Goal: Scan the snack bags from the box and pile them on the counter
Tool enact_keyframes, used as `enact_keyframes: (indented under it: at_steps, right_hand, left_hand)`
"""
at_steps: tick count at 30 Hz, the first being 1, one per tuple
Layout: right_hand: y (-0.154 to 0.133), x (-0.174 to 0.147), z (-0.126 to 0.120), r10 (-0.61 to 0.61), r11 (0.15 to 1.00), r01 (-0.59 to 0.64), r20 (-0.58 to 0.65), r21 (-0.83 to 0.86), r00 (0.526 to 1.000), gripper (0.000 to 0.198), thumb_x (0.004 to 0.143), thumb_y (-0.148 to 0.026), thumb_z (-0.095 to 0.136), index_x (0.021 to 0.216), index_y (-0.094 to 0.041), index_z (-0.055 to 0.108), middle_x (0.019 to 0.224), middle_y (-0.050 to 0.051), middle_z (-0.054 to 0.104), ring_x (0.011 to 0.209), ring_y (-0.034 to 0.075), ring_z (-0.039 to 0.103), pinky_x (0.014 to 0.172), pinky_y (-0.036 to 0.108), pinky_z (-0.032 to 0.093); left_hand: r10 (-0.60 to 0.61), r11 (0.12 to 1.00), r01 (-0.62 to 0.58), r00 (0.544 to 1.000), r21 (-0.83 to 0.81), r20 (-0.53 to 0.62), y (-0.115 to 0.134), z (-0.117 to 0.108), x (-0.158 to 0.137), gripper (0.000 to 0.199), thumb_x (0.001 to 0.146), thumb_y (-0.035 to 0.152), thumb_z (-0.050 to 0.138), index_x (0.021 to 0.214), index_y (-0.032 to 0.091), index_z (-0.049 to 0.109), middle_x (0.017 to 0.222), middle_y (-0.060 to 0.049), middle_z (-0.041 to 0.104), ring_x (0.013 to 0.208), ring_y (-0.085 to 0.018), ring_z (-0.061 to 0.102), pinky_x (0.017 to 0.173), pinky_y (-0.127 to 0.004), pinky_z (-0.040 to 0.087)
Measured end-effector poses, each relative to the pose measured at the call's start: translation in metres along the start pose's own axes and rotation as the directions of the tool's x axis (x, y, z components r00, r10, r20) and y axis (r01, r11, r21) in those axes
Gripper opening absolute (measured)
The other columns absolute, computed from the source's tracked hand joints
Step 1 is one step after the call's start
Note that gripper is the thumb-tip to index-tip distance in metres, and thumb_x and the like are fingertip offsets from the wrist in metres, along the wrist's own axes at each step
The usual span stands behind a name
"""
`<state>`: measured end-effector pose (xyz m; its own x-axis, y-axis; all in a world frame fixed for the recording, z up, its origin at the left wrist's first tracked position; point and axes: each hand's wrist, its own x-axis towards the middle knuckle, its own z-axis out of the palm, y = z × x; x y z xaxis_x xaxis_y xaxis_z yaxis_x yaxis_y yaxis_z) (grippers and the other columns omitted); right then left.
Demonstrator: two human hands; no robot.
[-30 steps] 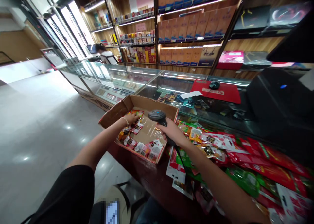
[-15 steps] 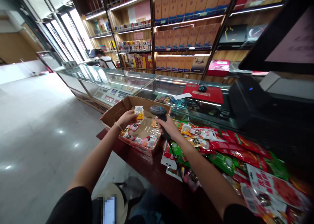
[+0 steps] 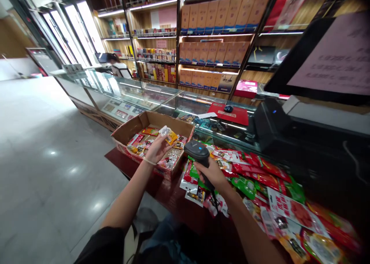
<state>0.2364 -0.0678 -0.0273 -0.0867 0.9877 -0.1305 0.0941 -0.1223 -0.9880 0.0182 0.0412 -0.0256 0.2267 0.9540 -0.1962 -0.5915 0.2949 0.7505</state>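
Note:
My left hand [image 3: 158, 148] is closed on a small snack packet [image 3: 170, 135], orange and white with a clear part, held above the cardboard box [image 3: 121, 133]. Several other snack packets [image 3: 135, 140] lie inside that box. Around the handle of a black barcode scanner [image 3: 199, 151] my right hand [image 3: 213, 172] is wrapped; a blue light shows on the scanner's top, and its cable hangs down. The scanner's head is beside the box's right side, over a pile of red, green and white snack packets [image 3: 245, 167].
Behind the box runs a glass display counter [image 3: 162, 95], with a red mat [image 3: 239, 116] and a mouse [image 3: 228, 108] on it. A large black screen [image 3: 326, 59] and black machine [image 3: 277, 121] stand at right. Lit shelves with boxes [image 3: 214, 52] line the back.
My left hand has moved right with the packet and turned it. The scanner in my right hand has moved down and to the right. More packets show in the box, and the view has shifted.

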Motion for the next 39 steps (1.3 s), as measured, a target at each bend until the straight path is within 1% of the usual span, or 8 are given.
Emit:
enact_keyframes:
  at_steps: [4,14,18,21,26,33,36,39]
  right_hand:
    - [0.001,0.000,0.007,-0.003,0.999,0.003,0.008,-0.034,1.000,0.038,0.076,-0.046,0.068,0.098,-0.024,0.048,0.048,-0.008,0.052,0.033,0.012,0.047,0.033,0.021,0.036]
    - [-0.001,0.004,0.011,0.021,0.989,-0.013,0.053,-0.144,0.998,0.036,0.078,-0.043,0.067,0.104,-0.023,0.052,0.043,-0.007,0.052,0.033,0.013,0.048,0.033,0.022,0.037]
    - [-0.005,-0.007,0.000,-0.007,0.997,0.010,0.047,-0.072,0.999,0.038,0.077,-0.043,0.068,0.105,-0.023,0.050,0.049,-0.008,0.053,0.034,0.012,0.048,0.035,0.023,0.038]
    - [-0.005,-0.022,-0.016,0.003,1.000,-0.003,0.012,-0.015,1.000,0.040,0.077,-0.041,0.068,0.107,-0.024,0.048,0.052,-0.008,0.054,0.036,0.011,0.049,0.036,0.022,0.038]
    - [0.012,-0.059,-0.057,0.094,0.995,-0.082,-0.219,0.064,0.971,0.042,0.075,-0.042,0.069,0.107,-0.024,0.048,0.052,-0.009,0.054,0.035,0.010,0.047,0.035,0.022,0.038]
    - [0.054,-0.132,-0.116,0.180,0.975,-0.094,-0.460,0.203,0.870,0.037,0.073,-0.048,0.070,0.087,-0.023,0.047,0.055,-0.007,0.054,0.037,0.011,0.048,0.036,0.023,0.038]
    - [0.066,-0.157,-0.129,0.228,0.961,-0.104,-0.518,0.258,0.824,0.040,0.071,-0.051,0.071,0.086,-0.023,0.047,0.055,-0.007,0.054,0.037,0.011,0.047,0.035,0.023,0.037]
    - [0.074,-0.173,-0.135,0.249,0.953,-0.103,-0.540,0.285,0.804,0.041,0.070,-0.052,0.072,0.084,-0.023,0.046,0.054,-0.007,0.053,0.037,0.011,0.047,0.034,0.023,0.036]
  left_hand:
    - [-0.124,0.992,0.124,0.992,-0.026,0.020,0.003,-0.007,-0.001,0.041,0.097,0.047,0.038,0.116,0.015,0.055,0.104,-0.013,0.069,0.096,-0.021,0.069,0.088,-0.039,0.055]
    - [-0.064,0.972,0.055,0.997,0.230,0.032,0.000,-0.004,0.000,0.066,0.093,0.064,0.022,0.131,0.018,0.049,0.122,-0.014,0.063,0.110,-0.024,0.062,0.094,-0.041,0.050]
    - [-0.030,0.949,0.016,0.999,0.316,0.037,-0.002,-0.004,-0.004,0.048,0.091,0.053,0.045,0.122,0.018,0.055,0.118,-0.012,0.064,0.107,-0.022,0.063,0.093,-0.039,0.051]
    - [0.099,0.921,-0.117,0.993,0.373,0.067,-0.007,0.003,-0.009,0.039,0.078,0.034,0.069,0.112,0.018,0.061,0.113,-0.008,0.066,0.101,-0.020,0.064,0.090,-0.033,0.051]
    - [0.231,0.684,-0.368,0.928,0.629,0.292,-0.029,0.043,-0.023,0.040,0.075,0.036,0.071,0.111,0.020,0.065,0.109,-0.005,0.068,0.100,-0.022,0.062,0.089,-0.032,0.050]
    - [-0.049,0.183,-0.527,0.839,0.830,0.543,-0.133,0.096,-0.050,0.018,0.086,0.036,0.057,0.098,0.026,0.065,0.093,-0.006,0.070,0.088,-0.024,0.064,0.087,-0.035,0.048]
    - [-0.206,0.022,-0.670,0.723,0.742,0.659,-0.186,0.102,-0.058,0.020,0.092,0.033,0.046,0.097,0.026,0.065,0.095,-0.009,0.068,0.092,-0.024,0.063,0.088,-0.035,0.047]
    - [-0.267,0.018,-0.796,0.579,0.605,0.771,-0.223,0.101,-0.063,0.026,0.094,0.028,0.040,0.102,0.026,0.065,0.109,-0.011,0.066,0.106,-0.025,0.059,0.095,-0.040,0.044]
